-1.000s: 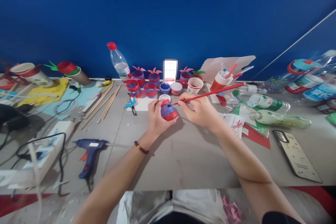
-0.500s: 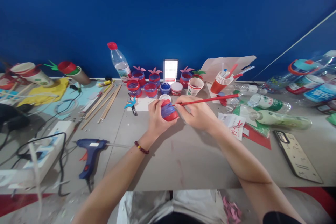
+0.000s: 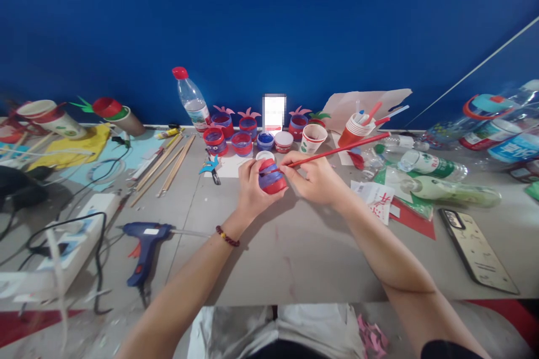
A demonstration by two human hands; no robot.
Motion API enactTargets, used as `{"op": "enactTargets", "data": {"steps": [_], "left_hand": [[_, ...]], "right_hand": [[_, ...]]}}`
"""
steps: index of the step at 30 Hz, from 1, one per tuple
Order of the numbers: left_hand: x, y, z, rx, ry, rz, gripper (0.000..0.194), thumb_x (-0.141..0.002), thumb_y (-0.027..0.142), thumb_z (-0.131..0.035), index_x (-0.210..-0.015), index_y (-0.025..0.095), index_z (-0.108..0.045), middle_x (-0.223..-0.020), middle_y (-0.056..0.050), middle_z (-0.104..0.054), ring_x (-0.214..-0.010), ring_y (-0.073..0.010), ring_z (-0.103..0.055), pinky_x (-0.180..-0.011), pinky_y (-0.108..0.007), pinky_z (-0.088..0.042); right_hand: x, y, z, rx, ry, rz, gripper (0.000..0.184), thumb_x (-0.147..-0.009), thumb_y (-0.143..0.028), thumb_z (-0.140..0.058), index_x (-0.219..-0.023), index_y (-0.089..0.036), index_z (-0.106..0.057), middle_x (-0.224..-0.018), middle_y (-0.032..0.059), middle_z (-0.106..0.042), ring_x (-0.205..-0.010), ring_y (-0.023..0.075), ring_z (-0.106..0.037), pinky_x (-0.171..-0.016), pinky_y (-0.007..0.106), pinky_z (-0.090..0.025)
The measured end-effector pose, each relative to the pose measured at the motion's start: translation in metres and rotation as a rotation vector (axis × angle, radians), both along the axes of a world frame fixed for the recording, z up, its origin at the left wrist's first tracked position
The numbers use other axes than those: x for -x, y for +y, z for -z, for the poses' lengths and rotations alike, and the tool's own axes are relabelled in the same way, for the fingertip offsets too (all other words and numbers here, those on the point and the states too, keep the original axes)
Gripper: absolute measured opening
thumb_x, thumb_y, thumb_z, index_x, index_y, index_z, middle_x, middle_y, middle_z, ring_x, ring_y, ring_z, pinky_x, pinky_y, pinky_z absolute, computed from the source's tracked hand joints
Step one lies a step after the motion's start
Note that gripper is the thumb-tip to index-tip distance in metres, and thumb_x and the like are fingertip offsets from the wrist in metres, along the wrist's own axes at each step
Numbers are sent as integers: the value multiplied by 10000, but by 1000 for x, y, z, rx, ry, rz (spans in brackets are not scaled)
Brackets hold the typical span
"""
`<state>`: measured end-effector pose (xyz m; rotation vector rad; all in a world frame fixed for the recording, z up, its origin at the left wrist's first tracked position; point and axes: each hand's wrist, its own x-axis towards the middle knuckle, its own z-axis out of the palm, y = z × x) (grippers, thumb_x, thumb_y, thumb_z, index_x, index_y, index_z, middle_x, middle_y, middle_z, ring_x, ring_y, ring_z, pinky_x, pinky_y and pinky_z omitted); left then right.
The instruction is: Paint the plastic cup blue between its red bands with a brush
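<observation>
My left hand [image 3: 251, 188] is wrapped round a small cup [image 3: 270, 178] painted red with a blue-purple band, tilted on its side. My right hand [image 3: 309, 176] pinches a red-handled paintbrush [image 3: 343, 150] near its tip, which meets the painted band. Just beyond the cup lies a white lid [image 3: 265, 156]. Behind that stand an open jar of blue paint [image 3: 265, 141] and a white-lidded jar [image 3: 283, 141]. To their left are several red and purple cups, one of them with eyes [image 3: 215, 141]. A white paper cup [image 3: 314, 138] is at the right.
A blue glue gun [image 3: 147, 244] lies left of my left forearm, near a power strip [image 3: 80, 235] with cables. Wooden sticks [image 3: 168, 165] rest farther back. On the right are plastic bottles [image 3: 455, 190], a phone [image 3: 478, 249] and stacked cups with pens [image 3: 352, 132].
The paintbrush's back end has swung up and slightly right, and its tip has shifted a little over the band. The left hand and cup have stayed nearly still.
</observation>
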<state>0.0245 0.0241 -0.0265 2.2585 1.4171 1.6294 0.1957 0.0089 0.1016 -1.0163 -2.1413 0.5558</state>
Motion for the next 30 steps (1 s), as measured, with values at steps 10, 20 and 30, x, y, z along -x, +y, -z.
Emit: {"op": "enactTargets", "data": {"steps": [10,20,30], "left_hand": [[1,1,-5,34,-23,-42,876,-592,521,-841,-1302,207,-436,-1205,-123,-453,-1165,-302,-492,-1014,-497,-471],[-1,-1,-7,-35,-8,-28,856,-598,480,-847,-1301,204,-445,-1191,-116,-473,-1149,-292,-491,-995,-468,-481],[-1,-1,-3,-46,66,-46,865,-590,449,-845,-1308,205,-431,-1204,-129,-483,-1120,-305,-512,-974,-492,-480]], "right_hand": [[-15,6,-8,-116,-24,155,141,-915,-209,-507,-806,-200,-595,-807,50,-683,-763,196,-607,-690,328,-445],[-4,3,2,-62,-68,75,138,-936,-181,-451,-838,-207,-544,-830,48,-673,-764,187,-596,-680,314,-423],[0,-3,-1,-34,-11,3,135,-930,-182,-463,-846,-195,-567,-817,42,-668,-752,170,-595,-697,314,-453]]}}
